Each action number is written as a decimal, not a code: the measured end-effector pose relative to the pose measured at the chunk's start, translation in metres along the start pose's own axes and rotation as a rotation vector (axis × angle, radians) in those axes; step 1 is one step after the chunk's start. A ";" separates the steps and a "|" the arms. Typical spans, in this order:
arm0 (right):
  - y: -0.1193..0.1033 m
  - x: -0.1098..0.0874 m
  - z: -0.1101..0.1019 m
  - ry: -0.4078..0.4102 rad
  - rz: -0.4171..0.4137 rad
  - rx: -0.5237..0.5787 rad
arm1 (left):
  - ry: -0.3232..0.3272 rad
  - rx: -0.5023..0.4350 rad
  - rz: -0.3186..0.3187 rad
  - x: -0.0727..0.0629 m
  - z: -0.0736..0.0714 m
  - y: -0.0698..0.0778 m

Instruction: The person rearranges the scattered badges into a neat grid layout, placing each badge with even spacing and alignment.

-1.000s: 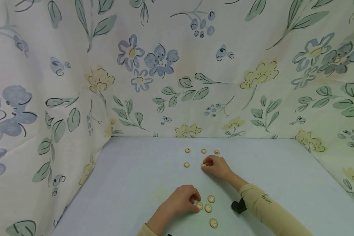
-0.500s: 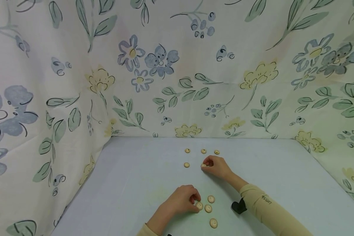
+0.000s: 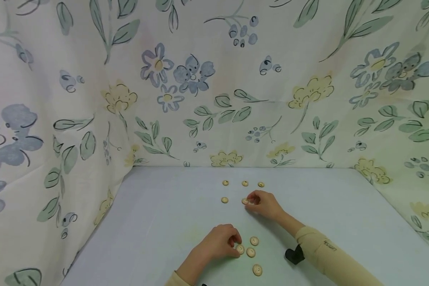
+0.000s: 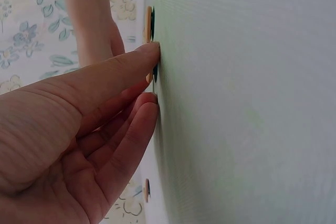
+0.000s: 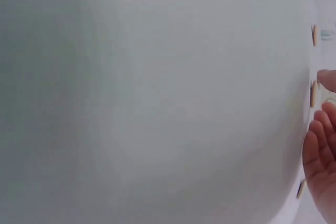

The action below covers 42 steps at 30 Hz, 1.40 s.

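My left hand (image 3: 219, 241) rests low on the white tabletop, thumb and fingertip holding the edges of a round wooden button (image 3: 240, 249). In the left wrist view the thumb (image 4: 121, 72) partly covers that button (image 4: 149, 77), which lies flat. Farther back, my right hand (image 3: 265, 204) is just right of another wooden button (image 3: 245, 201) on the table. Its thumb and fingers stand apart in the right wrist view, with a button (image 5: 313, 94) seen on edge beyond them. A left neighbour button (image 3: 225, 200) is in the same row.
Behind that row lie three more buttons, one of them a button (image 3: 245, 183) in the middle. Beside my left hand are a nearby button (image 3: 251, 252) and two others. A black wrist strap piece (image 3: 294, 254) hangs by the right sleeve. Floral cloth (image 3: 214, 79) encloses the table (image 3: 164, 222).
The right fingers have let go of the button in the second row and drawn back slightly to the right. That button stays on the table. The left hand keeps its hold.
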State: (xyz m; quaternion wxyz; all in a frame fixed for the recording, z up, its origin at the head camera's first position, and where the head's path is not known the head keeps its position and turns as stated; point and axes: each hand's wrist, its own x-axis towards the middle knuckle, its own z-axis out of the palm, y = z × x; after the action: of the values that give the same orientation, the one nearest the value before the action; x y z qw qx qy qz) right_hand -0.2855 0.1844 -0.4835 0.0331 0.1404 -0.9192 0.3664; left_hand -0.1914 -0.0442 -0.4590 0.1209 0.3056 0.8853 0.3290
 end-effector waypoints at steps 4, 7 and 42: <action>-0.001 -0.010 -0.004 0.007 -0.005 0.035 | -0.003 -0.007 -0.004 -0.001 -0.001 0.000; -0.002 -0.017 -0.006 0.006 -0.010 0.056 | -0.001 -0.012 -0.003 -0.001 -0.003 0.001; -0.030 -0.129 -0.009 -0.164 -0.216 0.334 | 0.019 -0.031 0.019 -0.001 0.000 0.000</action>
State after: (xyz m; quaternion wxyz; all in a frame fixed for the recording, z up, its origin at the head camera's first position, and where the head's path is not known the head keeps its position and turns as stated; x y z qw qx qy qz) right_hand -0.1535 0.2000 -0.4777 -0.0266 0.2710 -0.8250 0.4952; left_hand -0.1906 -0.0447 -0.4590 0.1142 0.3089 0.8784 0.3464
